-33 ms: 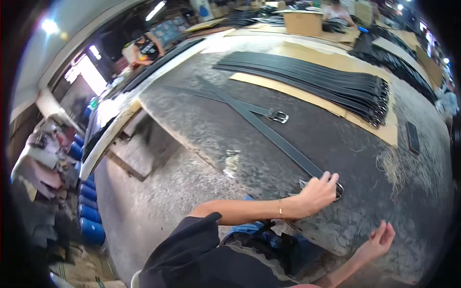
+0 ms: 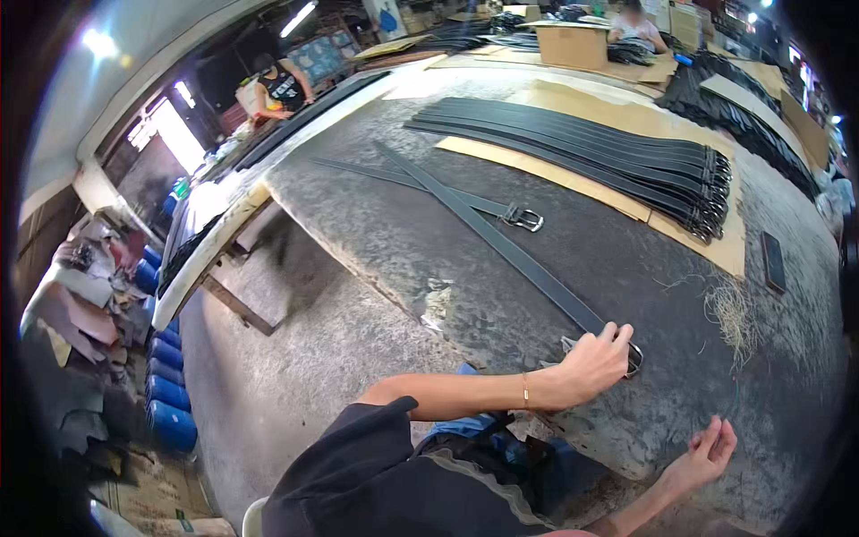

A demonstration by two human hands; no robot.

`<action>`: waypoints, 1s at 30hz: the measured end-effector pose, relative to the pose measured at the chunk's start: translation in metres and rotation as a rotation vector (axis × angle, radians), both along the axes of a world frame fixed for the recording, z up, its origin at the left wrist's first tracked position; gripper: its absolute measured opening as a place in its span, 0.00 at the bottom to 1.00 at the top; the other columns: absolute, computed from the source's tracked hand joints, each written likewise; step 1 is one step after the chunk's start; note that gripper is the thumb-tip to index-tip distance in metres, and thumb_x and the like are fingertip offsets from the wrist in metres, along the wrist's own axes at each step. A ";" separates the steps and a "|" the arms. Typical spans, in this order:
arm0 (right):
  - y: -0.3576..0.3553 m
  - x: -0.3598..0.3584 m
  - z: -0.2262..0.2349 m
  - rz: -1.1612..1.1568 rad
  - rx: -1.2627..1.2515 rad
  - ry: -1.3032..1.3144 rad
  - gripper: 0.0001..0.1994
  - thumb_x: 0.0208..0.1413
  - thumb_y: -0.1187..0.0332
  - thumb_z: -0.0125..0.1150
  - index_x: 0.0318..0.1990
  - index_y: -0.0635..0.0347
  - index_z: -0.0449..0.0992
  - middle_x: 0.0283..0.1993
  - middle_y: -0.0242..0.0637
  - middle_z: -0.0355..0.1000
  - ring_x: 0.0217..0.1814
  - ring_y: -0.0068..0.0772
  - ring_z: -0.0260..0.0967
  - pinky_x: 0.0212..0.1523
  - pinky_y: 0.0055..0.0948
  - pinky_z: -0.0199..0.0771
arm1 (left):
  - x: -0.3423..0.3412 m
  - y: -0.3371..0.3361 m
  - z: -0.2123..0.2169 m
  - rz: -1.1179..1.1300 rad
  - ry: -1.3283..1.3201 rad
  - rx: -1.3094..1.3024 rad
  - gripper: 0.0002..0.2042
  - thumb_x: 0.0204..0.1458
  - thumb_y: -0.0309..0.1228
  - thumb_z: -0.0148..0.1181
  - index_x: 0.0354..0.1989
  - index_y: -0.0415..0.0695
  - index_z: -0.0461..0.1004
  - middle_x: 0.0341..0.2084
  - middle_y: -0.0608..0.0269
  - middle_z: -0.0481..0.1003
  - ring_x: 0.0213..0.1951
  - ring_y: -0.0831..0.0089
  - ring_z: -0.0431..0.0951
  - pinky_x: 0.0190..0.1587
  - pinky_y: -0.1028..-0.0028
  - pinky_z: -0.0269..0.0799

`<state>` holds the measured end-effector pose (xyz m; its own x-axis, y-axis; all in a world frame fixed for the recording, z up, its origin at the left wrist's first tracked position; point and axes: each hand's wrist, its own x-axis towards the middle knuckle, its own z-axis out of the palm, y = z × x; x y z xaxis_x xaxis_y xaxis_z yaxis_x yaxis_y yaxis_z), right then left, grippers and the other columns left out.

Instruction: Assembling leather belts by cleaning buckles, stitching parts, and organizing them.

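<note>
My left hand (image 2: 592, 365) is closed on the buckle end of a black belt (image 2: 501, 237) at the front of the dark table. Part of the metal buckle (image 2: 635, 360) shows beyond my fingers. The belt's strap runs away to the far left and crosses over a second black belt (image 2: 488, 202), whose silver buckle (image 2: 530, 219) lies flat. Apart from the belts, my right hand (image 2: 711, 450) is raised near the front edge, fingertips pinched together. Whatever is between those fingertips is too small to make out.
Several black belts (image 2: 573, 148) lie side by side on cardboard (image 2: 555, 179), buckles to the right. Loose pale threads (image 2: 734, 318) and a dark phone (image 2: 772, 262) are at the right. A person (image 2: 282, 88) works at far left, another (image 2: 635, 34) behind a cardboard box (image 2: 571, 45).
The whole view has shifted slightly. My left hand keeps its hold on the belt, and my right hand stays pinched in nearly the same place.
</note>
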<state>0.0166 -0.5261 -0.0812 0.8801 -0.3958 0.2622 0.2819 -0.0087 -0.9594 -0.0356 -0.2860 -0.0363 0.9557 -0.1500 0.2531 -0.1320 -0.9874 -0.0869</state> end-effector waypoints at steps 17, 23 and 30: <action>0.011 0.013 0.011 0.207 0.298 -0.046 0.06 0.56 0.76 0.66 0.39 0.65 0.76 0.34 0.37 0.76 0.24 0.16 0.63 0.23 0.17 0.61 | -0.009 0.013 -0.011 0.217 -0.224 -0.736 0.08 0.47 0.20 0.62 0.37 0.37 0.78 0.36 0.53 0.71 0.35 0.54 0.77 0.37 0.63 0.72; 0.009 0.010 0.008 0.249 0.321 -0.039 0.06 0.56 0.76 0.66 0.39 0.65 0.76 0.35 0.38 0.76 0.25 0.16 0.63 0.23 0.17 0.61 | -0.012 0.001 -0.007 0.233 -0.191 -0.469 0.11 0.47 0.20 0.62 0.40 0.39 0.79 0.39 0.56 0.70 0.38 0.58 0.77 0.36 0.62 0.73; 0.009 0.009 0.008 0.278 0.363 -0.061 0.06 0.56 0.77 0.65 0.40 0.64 0.76 0.34 0.38 0.76 0.26 0.17 0.65 0.23 0.17 0.61 | -0.006 -0.020 0.010 0.400 -0.076 -0.211 0.08 0.50 0.23 0.59 0.38 0.39 0.80 0.38 0.56 0.71 0.40 0.58 0.76 0.37 0.61 0.74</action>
<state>0.0255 -0.5174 -0.0733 0.9531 -0.2226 0.2050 0.2822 0.4091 -0.8678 -0.0418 -0.3064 -0.0264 0.9056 0.2895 0.3101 0.2623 -0.9566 0.1271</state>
